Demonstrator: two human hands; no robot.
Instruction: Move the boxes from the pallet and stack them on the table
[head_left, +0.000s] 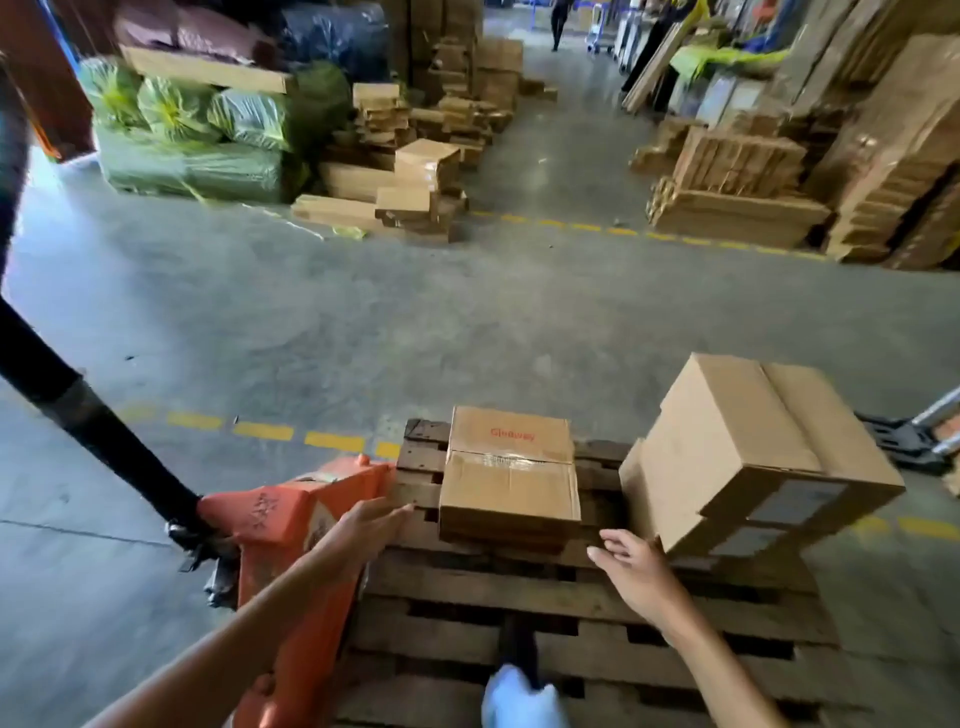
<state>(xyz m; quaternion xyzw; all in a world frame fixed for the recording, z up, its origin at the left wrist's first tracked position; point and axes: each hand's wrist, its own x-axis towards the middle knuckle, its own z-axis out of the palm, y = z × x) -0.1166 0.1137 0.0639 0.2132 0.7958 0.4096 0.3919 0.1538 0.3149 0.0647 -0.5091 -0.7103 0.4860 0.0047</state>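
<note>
A wooden pallet (519, 603) lies on the floor right in front of me. A flat cardboard box (511, 473) with red lettering rests on its far part. To its right stands a stack of two bigger cardboard boxes (753, 452), the upper one tilted. My left hand (366, 525) reaches toward the flat box's left side, fingers spread, a small gap away. My right hand (631, 569) is open just off the box's near right corner, close to the bigger stack. Neither hand holds anything. No table is in view.
An orange pallet jack (291, 540) with a long black handle (78, 410) sits under the pallet's left end. A white shoe (514, 696) stands on the pallet. Beyond the bare concrete floor are piled cartons (395, 192), green wrapped bundles (197, 135) and a distant person (558, 21).
</note>
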